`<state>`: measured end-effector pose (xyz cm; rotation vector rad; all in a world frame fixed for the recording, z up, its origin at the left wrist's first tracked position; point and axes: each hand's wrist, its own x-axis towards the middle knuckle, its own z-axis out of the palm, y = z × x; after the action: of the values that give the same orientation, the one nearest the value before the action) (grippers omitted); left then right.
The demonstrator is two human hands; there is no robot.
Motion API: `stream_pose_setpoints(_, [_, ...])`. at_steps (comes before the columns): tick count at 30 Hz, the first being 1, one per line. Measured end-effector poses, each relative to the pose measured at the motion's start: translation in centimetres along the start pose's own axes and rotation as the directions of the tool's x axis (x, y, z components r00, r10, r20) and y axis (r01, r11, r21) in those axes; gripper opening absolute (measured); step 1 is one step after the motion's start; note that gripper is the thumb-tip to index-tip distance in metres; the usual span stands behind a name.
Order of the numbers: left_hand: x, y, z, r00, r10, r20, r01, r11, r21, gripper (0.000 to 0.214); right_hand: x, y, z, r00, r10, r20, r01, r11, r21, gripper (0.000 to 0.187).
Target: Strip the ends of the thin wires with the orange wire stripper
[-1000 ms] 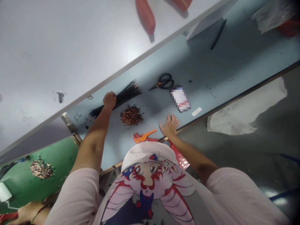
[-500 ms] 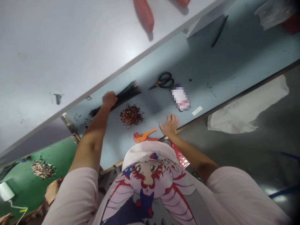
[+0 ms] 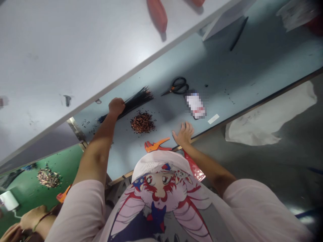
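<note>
My left hand (image 3: 116,107) is closed over the middle of a bundle of thin black wires (image 3: 138,102) on the light-blue table. Its fingertips are hidden, and how many wires they grip does not show. The bundle's copper-coloured stripped ends fan out towards the upper right. Just below lies a loose heap of short copper-and-black wire scraps (image 3: 142,123). My right hand (image 3: 183,133) rests open by the table's near edge, fingers spread, holding nothing. Left of it lies an orange-and-red wire stripper (image 3: 156,145), close to my shirt.
Black-handled scissors (image 3: 178,86) and a blurred phone (image 3: 195,105) lie beyond my right hand, near a white label (image 3: 213,119). A white shelf (image 3: 101,43) overhangs the table's far side. At lower left, a co-worker's hands (image 3: 34,216) are by a green table (image 3: 64,161) with another scrap heap.
My left hand has shifted slightly left along the bundle. My right hand stays on the table edge. The co-worker's hand has moved left and down, and an orange tool now shows there.
</note>
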<state>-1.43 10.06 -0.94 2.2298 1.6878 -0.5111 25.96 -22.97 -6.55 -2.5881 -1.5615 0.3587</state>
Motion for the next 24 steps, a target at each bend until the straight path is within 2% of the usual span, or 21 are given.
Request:
stream_pose_setpoints(7, [-0.62,-0.33,-0.58,1.000,0.028,-0.007,-0.028,0.999,0.017,0.029,0.11,-0.05,-0.04,1.000,0.001,-0.004,-0.001,1.000,0.007,0.073])
stream_pose_setpoints(24, [-0.79,0.44,-0.37,0.998,0.010,-0.068,-0.011,1.000,-0.020,0.033,0.12,0.04,0.20,1.000,-0.008,-0.007,0.008,1.000,0.026,0.072])
